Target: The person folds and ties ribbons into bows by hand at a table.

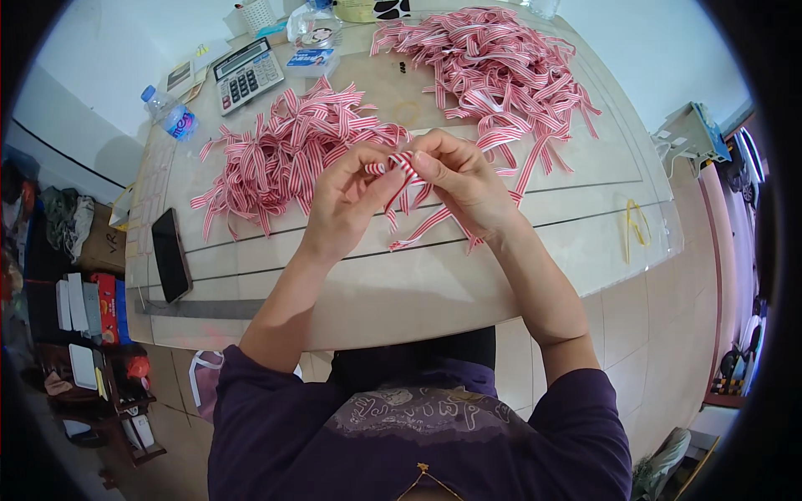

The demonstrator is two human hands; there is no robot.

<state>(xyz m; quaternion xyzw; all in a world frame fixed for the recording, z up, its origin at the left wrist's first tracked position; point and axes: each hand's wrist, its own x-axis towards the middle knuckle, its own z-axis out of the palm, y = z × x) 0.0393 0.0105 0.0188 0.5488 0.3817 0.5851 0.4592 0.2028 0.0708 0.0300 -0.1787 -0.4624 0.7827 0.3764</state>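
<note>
Between my two hands, above the table's middle, is a red-and-white striped ribbon (402, 164), looped, with its tails hanging below. My left hand (349, 194) pinches the loop's left side between thumb and fingers. From the other side my right hand (464, 182) grips the same ribbon, thumb against bent fingers. The exact fold under my fingertips is hidden. Left of my hands lies a heap of striped ribbon bows (280, 154). A larger pile of striped ribbons (501, 71) is spread at the back right, with loose strips trailing toward my right hand.
On the table (401, 305), a black phone (171, 255) lies at the left. Behind it are a plastic bottle (172, 115), a calculator (247, 75) and a small box (311, 62). A yellow strip (637, 224) lies near the right edge. Shelves (92, 376) stand at the left.
</note>
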